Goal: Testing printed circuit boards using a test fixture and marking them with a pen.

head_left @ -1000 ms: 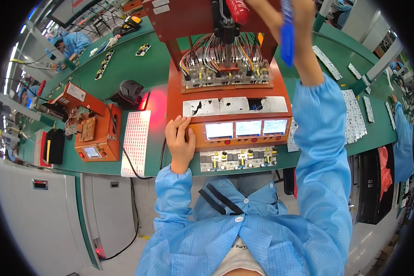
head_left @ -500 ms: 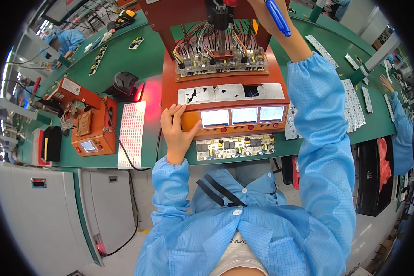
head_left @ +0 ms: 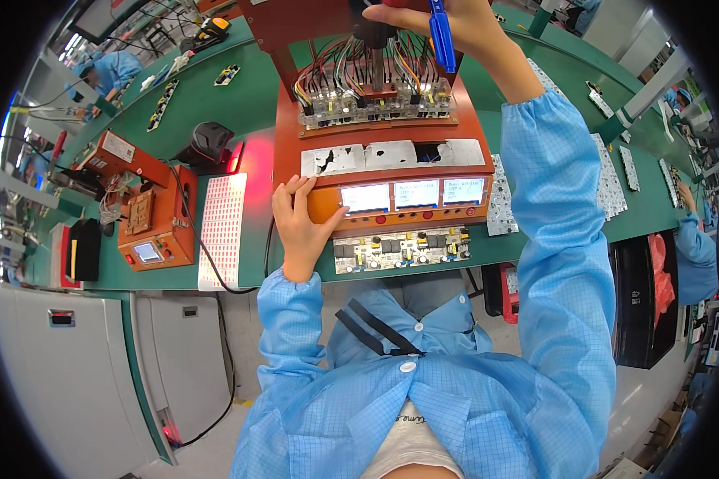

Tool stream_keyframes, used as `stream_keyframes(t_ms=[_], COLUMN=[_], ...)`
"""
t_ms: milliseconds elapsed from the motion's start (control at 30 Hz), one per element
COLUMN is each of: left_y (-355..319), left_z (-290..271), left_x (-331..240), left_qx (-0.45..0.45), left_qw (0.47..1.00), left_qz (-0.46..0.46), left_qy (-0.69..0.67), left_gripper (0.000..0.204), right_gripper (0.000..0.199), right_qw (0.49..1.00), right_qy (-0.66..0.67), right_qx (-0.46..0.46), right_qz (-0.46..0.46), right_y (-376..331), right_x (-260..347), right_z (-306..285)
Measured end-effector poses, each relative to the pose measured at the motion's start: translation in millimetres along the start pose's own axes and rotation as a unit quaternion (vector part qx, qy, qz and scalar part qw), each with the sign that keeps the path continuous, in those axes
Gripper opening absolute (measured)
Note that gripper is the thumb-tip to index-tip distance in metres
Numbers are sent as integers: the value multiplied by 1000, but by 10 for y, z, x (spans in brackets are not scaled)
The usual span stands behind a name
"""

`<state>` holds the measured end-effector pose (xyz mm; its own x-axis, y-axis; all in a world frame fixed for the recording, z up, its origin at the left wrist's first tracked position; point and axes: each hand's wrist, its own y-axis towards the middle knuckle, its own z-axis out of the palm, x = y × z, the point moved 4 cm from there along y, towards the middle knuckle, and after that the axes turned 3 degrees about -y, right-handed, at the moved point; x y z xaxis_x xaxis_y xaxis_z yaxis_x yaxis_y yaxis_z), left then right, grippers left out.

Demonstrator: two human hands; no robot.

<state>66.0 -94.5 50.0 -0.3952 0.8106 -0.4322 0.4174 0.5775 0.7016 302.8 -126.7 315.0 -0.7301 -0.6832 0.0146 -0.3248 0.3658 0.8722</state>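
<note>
Both hands are on the orange test fixture that stands mid-desk in front of the person. The left hand lies flat and released against the fixture's lower left corner, fingers spread beside the row of three lit display screens, gripping nothing. The right hand is raised at the top of the fixture, clenched around a blue pen-like tool and seemingly also on the dark lever knob above the wired probe block; how much of the knob it grips cannot be told.

As a judgement, a test cycle looks to be under way: the screens are lit and showing readings, and one green circuit board lies just in front of the fixture at the near desk edge. Whether a board sits inside under the probes is hidden. More boards lie in a row to the right, so plenty seems left to do.

For room, the near edge of the green desk runs just below the loose board, leaving little margin there. To the left, a white sheet with red marks lies near the left hand, with a smaller orange box beyond it and a black device behind. Bare desk surface shows between the black device and the fixture. Other people in blue coats work at the far left and right, well apart.
</note>
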Motion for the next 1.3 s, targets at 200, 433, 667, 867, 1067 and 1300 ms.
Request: stream_keyframes(t_ms=[200, 433, 667, 867, 1067, 1300], left_y=[-3, 0, 7, 33, 69, 555], left_z=[-9, -16, -15, -112, -136, -133], left_x=[7, -25, -3, 11, -27, 72], left_qx=[3, 0, 0, -4, 9, 23], left_qw=[1000, 1000, 1000, 999, 1000, 980], left_qz=[-3, -1, -5, 5, -6, -147], left_qy=[0, 2, 1, 33, 20, -128], left_gripper=[63, 62, 61, 62, 53, 22], right_gripper=[46, 45, 40, 33, 24, 20], right_qw=[998, 999, 993, 915, 944, 885], right_qy=[-24, 32, -85, 181, -107, -144], right_qx=[17, -19, -53, -165, -80, -392], right_qz=[59, 24, -58, 322, 300, 203], right_y=[-38, -18, 55, 1050, 863, -1243], right_x=[-65, -10, -46, -238, -1990, -157], right_z=[11, 4, 56, -105, -79, -596])
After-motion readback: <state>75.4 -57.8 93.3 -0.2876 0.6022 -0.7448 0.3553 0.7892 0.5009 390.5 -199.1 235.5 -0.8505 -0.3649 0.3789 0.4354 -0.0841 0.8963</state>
